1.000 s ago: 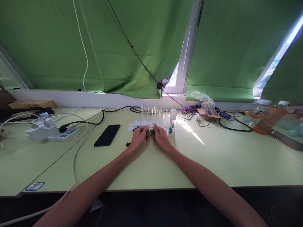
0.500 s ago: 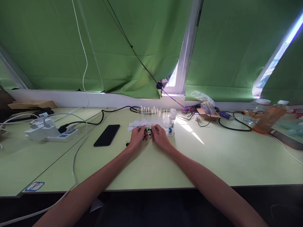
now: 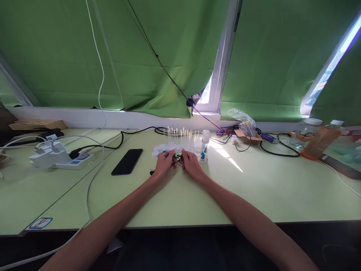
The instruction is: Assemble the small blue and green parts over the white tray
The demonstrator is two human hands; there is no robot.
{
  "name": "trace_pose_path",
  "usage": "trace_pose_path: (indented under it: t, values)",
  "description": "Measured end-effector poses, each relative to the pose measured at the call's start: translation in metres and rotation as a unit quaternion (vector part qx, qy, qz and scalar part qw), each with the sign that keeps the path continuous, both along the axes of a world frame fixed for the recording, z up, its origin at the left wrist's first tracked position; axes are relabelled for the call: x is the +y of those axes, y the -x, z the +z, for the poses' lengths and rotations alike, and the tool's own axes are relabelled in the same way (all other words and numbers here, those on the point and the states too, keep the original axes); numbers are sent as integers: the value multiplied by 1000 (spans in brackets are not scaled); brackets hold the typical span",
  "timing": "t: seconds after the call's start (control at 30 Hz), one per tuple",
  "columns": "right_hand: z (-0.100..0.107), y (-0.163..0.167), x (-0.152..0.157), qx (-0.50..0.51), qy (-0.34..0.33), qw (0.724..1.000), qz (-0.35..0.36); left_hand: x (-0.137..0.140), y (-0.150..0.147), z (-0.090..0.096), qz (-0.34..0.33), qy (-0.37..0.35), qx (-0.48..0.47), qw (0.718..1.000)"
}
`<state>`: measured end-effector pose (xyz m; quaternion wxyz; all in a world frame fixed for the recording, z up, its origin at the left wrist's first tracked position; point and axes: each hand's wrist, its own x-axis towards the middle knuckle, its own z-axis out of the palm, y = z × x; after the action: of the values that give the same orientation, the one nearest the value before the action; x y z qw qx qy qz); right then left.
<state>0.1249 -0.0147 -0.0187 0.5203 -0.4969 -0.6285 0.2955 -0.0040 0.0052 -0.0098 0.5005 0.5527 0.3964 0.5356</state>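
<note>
Between my two hands is a small green circuit board (image 3: 177,155), held just above the table. My left hand (image 3: 166,161) pinches its left side, and my right hand (image 3: 188,160) pinches its right side. Fingers cover much of the board, and dark parts or wires show below it. Behind the hands stand several clear tubes (image 3: 183,137), with round white caps (image 3: 156,151) lying to their left. A clear capped vial (image 3: 203,150) with something blue inside stands right of my right hand. A small black object (image 3: 152,172) lies beside my left wrist.
A black phone (image 3: 127,162) lies left of my hands. Farther left, a white power strip (image 3: 76,162) holds plugs, and a white cable (image 3: 89,188) crosses the table's front edge. At the right stand an orange bottle (image 3: 321,141), a cardboard box (image 3: 249,138) and black cables.
The green board has shifted and tilted slightly between my fingers. Both hands stay almost in the same place.
</note>
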Motion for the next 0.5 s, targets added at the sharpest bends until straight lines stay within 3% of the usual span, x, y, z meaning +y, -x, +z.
trace_pose_path:
  t: [0.5]
  values:
    - [-2, 0, 0, 48, -40, 996, 66, -4, 0, 7, 36, 45, -28, 998]
